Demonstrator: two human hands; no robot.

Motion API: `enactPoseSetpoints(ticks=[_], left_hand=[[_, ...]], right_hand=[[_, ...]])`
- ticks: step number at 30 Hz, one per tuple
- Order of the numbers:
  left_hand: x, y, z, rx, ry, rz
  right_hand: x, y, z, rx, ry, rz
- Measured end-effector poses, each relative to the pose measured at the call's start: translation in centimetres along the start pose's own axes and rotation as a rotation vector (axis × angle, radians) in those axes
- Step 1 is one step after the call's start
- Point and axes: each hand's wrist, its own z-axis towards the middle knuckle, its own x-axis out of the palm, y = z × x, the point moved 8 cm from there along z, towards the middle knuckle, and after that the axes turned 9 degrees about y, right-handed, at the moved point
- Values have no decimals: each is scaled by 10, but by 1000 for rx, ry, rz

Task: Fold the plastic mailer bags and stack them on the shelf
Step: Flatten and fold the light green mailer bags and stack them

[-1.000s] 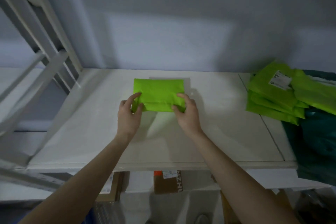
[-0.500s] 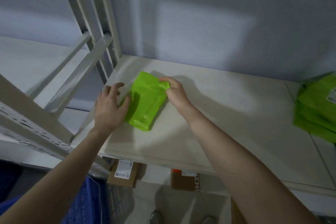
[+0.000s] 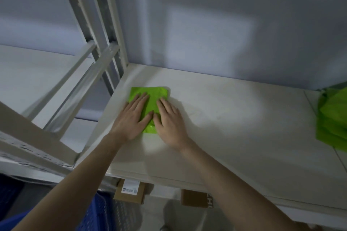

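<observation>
- White shelf (image 3: 234, 118) boards run under a grey-blue wall, with a pale metal upright (image 3: 105, 30) standing just beyond and to the left of the hands.
- Left hand (image 3: 134, 116) lies flat, fingers spread, palm down on the folded green mailer bag (image 3: 156, 97); the right hand (image 3: 169, 118) lies beside it in the same way, fingers spread and resting on the bag's right part, thumbs nearly touching.
- Neither hand pinches anything; both press downward.
- The bag sits on the shelf directly beneath the hands, close to the shelf's left end, its far edge showing past the fingertips.
- Judging from this, the step in hand is flattening the fold where the first of the stack is laid down.
- Well off to the right of the right hand, at the frame edge, lies a heap of green mailer bags (image 3: 332, 118), apparently yet to be folded.
- The next move likely calls for lifting both hands without dragging the slippery plastic open, then reaching right for another bag.
- Below the shelf, cardboard boxes (image 3: 129, 191) and a blue crate (image 3: 93, 214) show.
</observation>
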Motion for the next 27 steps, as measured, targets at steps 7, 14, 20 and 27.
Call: enactPoseSetpoints(ticks=[7, 14, 20, 27], left_hand=[[-4, -1, 7, -38, 57, 212], [-22, -11, 2, -22, 1, 185], [-50, -41, -1, 38, -119, 103], [-33, -143, 21, 207, -136, 52]], right_hand=[[-5, -1, 1, 38, 20, -122], [-22, -11, 1, 4, 57, -22], [-81, -42, -23, 45, -46, 6], [-168, -126, -83, 231, -206, -43]])
